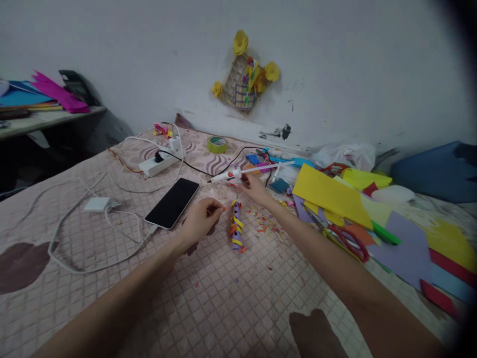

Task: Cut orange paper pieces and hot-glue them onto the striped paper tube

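Observation:
My left hand [203, 218] pinches a tiny orange scrap [224, 209] between thumb and fingertips. Farther off, my right hand [253, 188] is closed at the handle of a white glue gun [228, 175], partly hiding it. A long glue stick [268, 167] sticks out of the gun's back, and its nozzle points left. Between my hands, a purple paper roll [236, 226] with dark dots and a yellow spiral strip lies on the patterned cloth, apart from both. Small coloured paper scraps [272, 227] are scattered to its right.
A phone [172, 204] on a charging cable lies left, near a white power strip [158, 163]. Green tape [217, 144] sits at the back. Right of my arm are scissors [348, 242] and coloured sheets [331, 194]. A flower decoration [244, 82] hangs on the wall.

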Demonstrator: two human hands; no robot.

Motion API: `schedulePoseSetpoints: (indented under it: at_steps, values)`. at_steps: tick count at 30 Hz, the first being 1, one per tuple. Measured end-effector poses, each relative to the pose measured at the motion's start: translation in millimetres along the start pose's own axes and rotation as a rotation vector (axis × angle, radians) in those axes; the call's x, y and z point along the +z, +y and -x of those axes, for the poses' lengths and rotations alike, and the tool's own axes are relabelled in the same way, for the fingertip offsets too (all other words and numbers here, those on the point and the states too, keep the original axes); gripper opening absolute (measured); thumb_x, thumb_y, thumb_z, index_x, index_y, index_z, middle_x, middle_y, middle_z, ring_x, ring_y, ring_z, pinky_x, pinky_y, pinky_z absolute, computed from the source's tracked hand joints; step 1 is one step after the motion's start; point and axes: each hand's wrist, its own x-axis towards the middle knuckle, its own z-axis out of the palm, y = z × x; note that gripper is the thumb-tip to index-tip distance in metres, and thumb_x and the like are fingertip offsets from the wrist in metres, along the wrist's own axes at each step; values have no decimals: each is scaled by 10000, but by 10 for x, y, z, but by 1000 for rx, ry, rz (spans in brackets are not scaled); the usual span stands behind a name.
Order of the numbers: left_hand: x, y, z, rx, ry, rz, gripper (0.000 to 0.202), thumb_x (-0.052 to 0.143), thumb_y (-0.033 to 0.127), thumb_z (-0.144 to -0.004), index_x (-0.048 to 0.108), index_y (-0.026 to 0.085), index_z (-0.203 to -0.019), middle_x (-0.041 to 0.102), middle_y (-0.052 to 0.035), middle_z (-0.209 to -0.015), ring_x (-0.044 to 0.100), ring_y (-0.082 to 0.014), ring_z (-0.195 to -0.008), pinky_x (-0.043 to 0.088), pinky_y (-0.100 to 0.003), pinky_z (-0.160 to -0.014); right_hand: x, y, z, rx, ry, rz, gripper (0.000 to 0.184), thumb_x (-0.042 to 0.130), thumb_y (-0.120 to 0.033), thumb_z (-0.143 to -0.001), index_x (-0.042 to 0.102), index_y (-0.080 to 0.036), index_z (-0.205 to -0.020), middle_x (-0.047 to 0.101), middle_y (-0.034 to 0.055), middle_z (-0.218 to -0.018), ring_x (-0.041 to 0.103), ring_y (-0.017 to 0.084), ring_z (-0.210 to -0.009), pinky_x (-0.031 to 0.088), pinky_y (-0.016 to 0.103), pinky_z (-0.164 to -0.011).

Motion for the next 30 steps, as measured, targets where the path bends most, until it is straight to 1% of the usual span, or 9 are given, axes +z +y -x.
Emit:
schedulePoseSetpoints:
  at_steps: [2, 5, 9, 13, 17, 20, 23, 26, 30]
  values:
    - [32, 59, -42, 105, -25, -152, 104, 579, 263, -751, 594, 164, -724, 540, 19, -536, 451, -83, -407, 315, -190, -407, -20, 1, -23, -9, -15, 5, 234, 573, -295, -798, 547, -141, -972, 610, 84, -924, 566, 193, -826, 440, 292, -708]
    - [174, 167, -111, 312, -85, -403, 88, 554, 202, -757, 611, 161, -704, 618, -36, -706, 554, -139, -639, 406, -228, -566, -42, -15, -55, -26, -39, 21, 170, 562, -263, -799, 559, -144, -921, 612, 71, -894, 559, 187, -803, 430, 287, -700]
    - [502, 239, -159, 508, -311, -665, 96, 538, 112, -727, 620, 155, -701, 634, -63, -778, 557, -192, -801, 417, -302, -762, -39, -39, -68, -33, -56, 53, 137, 556, -225, -794, 567, -147, -907, 614, 67, -891, 543, 188, -800, 414, 295, -714]
    - [774, 198, -167, 582, -465, -860, 128, 527, 76, -708, 622, 143, -655, 648, -96, -788, 548, -229, -853, 393, -357, -819, -28, -32, -62, -33, -70, 74, 137, 558, -227, -801, 577, -135, -901, 616, 80, -890, 540, 201, -810, 405, 303, -720]
    - [854, 170, -159, 588, -476, -910, 121, 539, 91, -712, 629, 136, -645, 651, -118, -802, 535, -264, -890, 381, -396, -816, -18, -11, -65, -31, -76, 77, 146, 550, -212, -808, 583, -127, -922, 620, 90, -916, 547, 209, -836, 402, 306, -733]
    - [805, 204, -114, 606, -416, -941, 140, 513, 101, -743, 634, 137, -683, 649, -118, -846, 526, -274, -922, 368, -414, -826, -9, -15, -68, -31, -72, 75, 173, 563, -226, -804, 584, -122, -940, 624, 96, -933, 552, 213, -842, 402, 306, -741]
    - [653, 242, -70, 617, -286, -940, 119, 519, 141, -769, 633, 153, -740, 644, -98, -880, 533, -248, -909, 381, -375, -812, 1, -40, -63, -38, -65, 67, 205, 580, -261, -797, 580, -128, -952, 630, 91, -930, 553, 214, -836, 406, 304, -736]
    - [374, 247, -124, 537, -148, -935, 118, 513, 153, -787, 631, 165, -795, 643, -82, -886, 555, -214, -849, 396, -320, -756, 19, -62, -47, -41, -58, 61, 203, 557, -291, -815, 576, -130, -937, 631, 92, -901, 548, 215, -800, 407, 305, -713]
    - [-79, 227, -372, 413, 154, -1069, 178, 466, 187, -826, 629, 175, -895, 638, -83, -886, 571, -205, -779, 388, -292, -661, 60, -48, -32, -35, -45, 55, 170, 525, -276, -831, 569, -136, -916, 622, 101, -906, 537, 218, -800, 400, 306, -713]
